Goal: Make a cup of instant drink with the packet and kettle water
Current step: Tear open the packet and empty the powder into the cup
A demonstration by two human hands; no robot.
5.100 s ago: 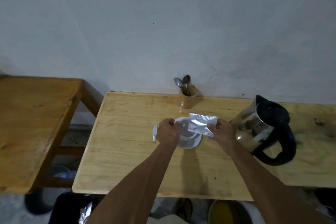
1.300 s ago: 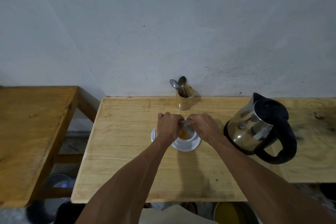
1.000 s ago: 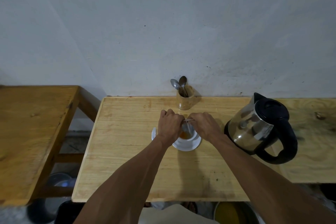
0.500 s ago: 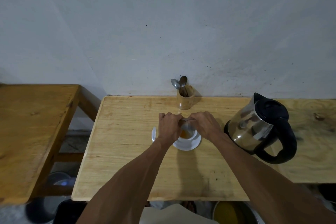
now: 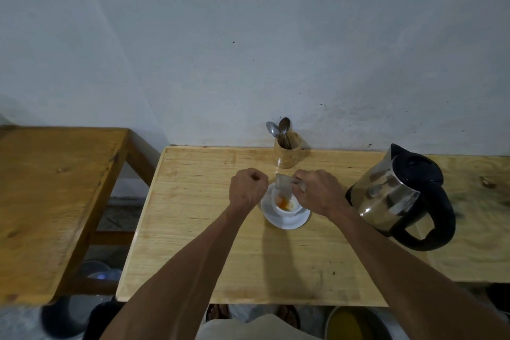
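Since half a second ago, my left hand [image 5: 247,193] has let go of the packet [image 5: 284,188] and drawn aside into a closed fist, empty as far as I can see. My right hand [image 5: 317,193] pinches the packet, tipped mouth-down over the white cup [image 5: 287,205]; orange powder lies inside. Cup stands on its saucer [image 5: 285,219] on the table [image 5: 209,243]. Kettle [image 5: 400,196] sits to the right, spoon holder [image 5: 288,153] behind.

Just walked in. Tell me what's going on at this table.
A person is making an instant drink. The right hand holds a silver packet tipped over a white cup on a saucer; orange powder lies in the cup. The left hand is a closed fist beside the cup. The kettle stands untouched at the right, spoons in a holder behind.
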